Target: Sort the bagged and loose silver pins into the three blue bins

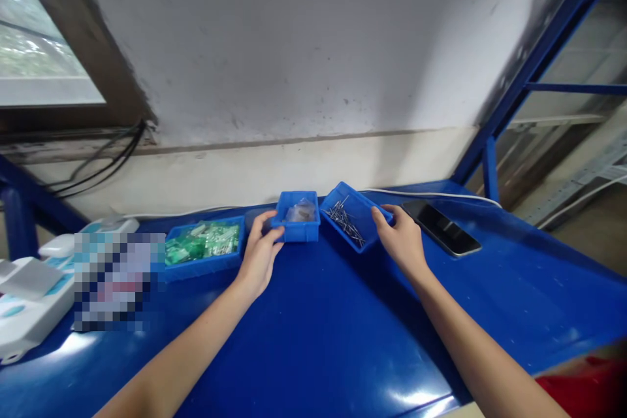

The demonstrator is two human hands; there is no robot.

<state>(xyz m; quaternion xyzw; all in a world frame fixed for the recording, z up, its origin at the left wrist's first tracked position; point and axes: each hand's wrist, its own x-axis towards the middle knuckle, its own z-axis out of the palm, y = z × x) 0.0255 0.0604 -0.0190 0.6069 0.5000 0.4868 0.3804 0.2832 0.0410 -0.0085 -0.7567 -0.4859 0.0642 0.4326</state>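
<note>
My left hand (260,249) grips the left side of a small blue bin (300,232), which holds a clear plastic bag (301,210). With fingers on its right edge, my right hand (399,235) holds a second blue bin (363,214), turned at an angle and tilted. Thin metal pins (345,222) lie toward that bin's left side. Left of my left hand, a wider blue bin (206,266) contains green circuit boards (215,239) and green plastic pieces.
A black phone (443,228) lies right of my right hand. White power strips (34,313) with plugs and a pixelated item (115,284) are at the left. A white cable (431,194) runs along the wall (294,46) behind the blue table (304,346).
</note>
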